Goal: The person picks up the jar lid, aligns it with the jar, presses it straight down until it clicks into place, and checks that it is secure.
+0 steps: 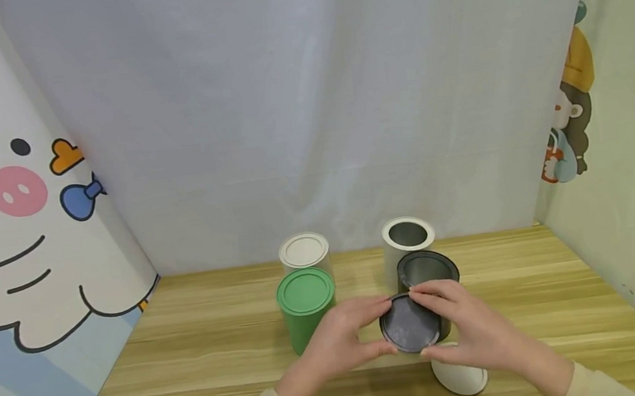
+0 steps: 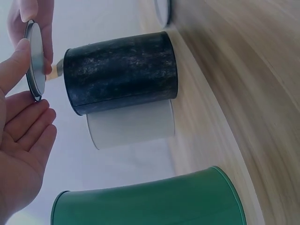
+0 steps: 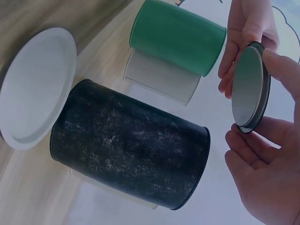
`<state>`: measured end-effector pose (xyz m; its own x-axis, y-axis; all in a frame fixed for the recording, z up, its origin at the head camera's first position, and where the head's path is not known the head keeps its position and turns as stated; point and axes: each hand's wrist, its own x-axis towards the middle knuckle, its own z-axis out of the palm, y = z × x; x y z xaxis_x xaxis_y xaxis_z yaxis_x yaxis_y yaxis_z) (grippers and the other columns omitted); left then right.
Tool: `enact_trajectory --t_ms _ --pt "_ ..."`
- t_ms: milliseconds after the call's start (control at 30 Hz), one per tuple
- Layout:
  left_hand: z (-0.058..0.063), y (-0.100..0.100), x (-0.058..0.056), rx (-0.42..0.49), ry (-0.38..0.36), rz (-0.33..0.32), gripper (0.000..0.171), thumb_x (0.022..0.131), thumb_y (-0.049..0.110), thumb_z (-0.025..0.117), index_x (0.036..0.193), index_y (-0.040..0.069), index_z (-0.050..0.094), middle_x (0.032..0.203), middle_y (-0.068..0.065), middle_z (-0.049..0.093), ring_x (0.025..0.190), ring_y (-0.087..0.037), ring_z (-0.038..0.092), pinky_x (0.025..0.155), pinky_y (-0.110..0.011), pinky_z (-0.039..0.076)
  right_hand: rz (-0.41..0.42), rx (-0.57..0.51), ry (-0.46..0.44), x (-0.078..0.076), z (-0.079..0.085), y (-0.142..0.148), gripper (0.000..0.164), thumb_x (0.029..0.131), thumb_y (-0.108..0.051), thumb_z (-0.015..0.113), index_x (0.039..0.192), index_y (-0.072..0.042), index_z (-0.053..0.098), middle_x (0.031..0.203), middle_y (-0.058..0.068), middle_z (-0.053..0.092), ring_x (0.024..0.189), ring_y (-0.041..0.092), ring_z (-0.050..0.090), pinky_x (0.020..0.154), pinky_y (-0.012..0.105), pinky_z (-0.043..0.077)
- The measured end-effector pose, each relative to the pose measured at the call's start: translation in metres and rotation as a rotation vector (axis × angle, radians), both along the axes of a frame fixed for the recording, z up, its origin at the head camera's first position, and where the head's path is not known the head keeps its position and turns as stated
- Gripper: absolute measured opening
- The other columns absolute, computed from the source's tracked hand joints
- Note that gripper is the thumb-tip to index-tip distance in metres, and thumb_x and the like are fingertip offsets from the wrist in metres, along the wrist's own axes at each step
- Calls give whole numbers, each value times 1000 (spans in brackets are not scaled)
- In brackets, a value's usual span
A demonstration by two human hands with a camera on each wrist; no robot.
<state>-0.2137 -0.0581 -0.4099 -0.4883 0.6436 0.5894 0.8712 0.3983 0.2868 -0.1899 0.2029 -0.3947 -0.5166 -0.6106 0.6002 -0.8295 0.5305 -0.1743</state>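
Both hands hold a round black lid (image 1: pixel 410 322) by its rim, raised above the table in front of the black can (image 1: pixel 447 328). My left hand (image 1: pixel 340 337) pinches its left edge between thumb and fingers. On the opposite edge, my right hand (image 1: pixel 473 330) does the same. In the right wrist view the lid's underside (image 3: pixel 247 89) looks silvery. The black can, upright with a scuffed side (image 3: pixel 131 145), stands just beyond the lid. A white lid (image 1: pixel 460 373) lies on the table below my right hand, partly covered by it.
An upright green can (image 1: pixel 305 293) with its lid on stands left of the black can. Behind it is a lidded white can (image 1: pixel 304 250). Another white can (image 1: pixel 392 264), its top uncovered, stands behind the black one. A grey curtain (image 1: pixel 296 110) closes off the wooden table's (image 1: pixel 204 339) back edge.
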Motion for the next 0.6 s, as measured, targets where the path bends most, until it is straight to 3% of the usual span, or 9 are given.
enact_trajectory --t_ms 400,533,600 --pt "1 15 -5 101 -50 74 64 72 31 89 126 4 68 127 -6 66 117 -22 62 100 -31 48 -39 -128 -7 -9 -3 14 69 85 -53 72 128 -1 63 128 9 59 113 28 55 101 13 35" --pt "0 22 -7 145 -67 99 62 71 30 90 124 5 70 126 -7 67 115 -22 64 99 -32 49 -65 -171 -1 -11 -4 18 65 82 -46 79 126 -1 65 126 8 62 112 29 57 101 14 35" --pt "0 26 -9 169 -71 109 61 71 30 90 123 5 70 125 -7 67 114 -22 64 98 -32 50 -84 -186 -7 -11 -5 20 63 77 -35 86 126 -2 65 126 8 62 112 29 57 101 14 35"
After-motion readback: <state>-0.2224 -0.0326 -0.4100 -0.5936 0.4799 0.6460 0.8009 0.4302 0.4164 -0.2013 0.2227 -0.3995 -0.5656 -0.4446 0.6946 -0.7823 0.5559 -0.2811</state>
